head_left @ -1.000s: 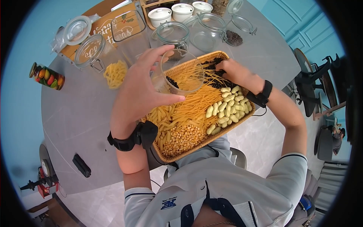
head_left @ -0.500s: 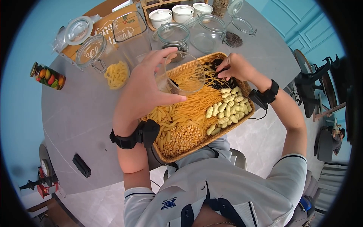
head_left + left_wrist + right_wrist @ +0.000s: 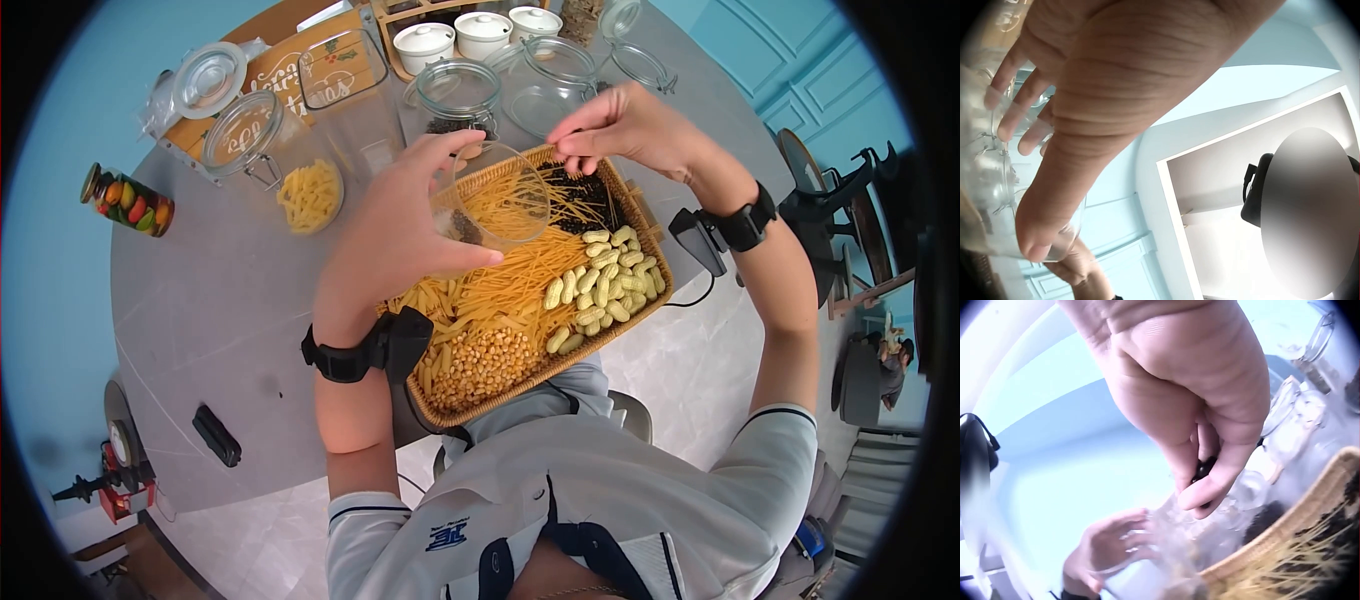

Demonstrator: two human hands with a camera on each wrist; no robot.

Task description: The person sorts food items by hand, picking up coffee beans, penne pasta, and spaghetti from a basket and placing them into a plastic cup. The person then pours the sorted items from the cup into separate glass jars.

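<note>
My left hand (image 3: 390, 235) grips a clear plastic or glass cup (image 3: 497, 205), tilted over the basket, with a few dark beans at its bottom. To its right, my right hand (image 3: 640, 130) is raised over the far rim, and its fingertips pinch several black beans (image 3: 1205, 467). Below both hands lies a wicker basket (image 3: 600, 348). In it are long spaghetti (image 3: 510, 265), unshelled peanuts (image 3: 605, 285), corn kernels (image 3: 485, 365), short tube pasta (image 3: 430, 310) and a patch of black beans (image 3: 605, 195) in the far right corner.
Behind the basket stand clamp-lid glass jars, one with tube pasta (image 3: 310, 195), and a tall clear container (image 3: 350, 120). White lidded pots (image 3: 484, 35) line the back. A jar of colourful vegetables (image 3: 135, 208) stands far left; a black case (image 3: 215, 435) lies at the near left.
My right hand has lifted out of the black beans, pinching some, and moved up and left towards the cup. The left hand, with the cup, has shifted slightly right.
</note>
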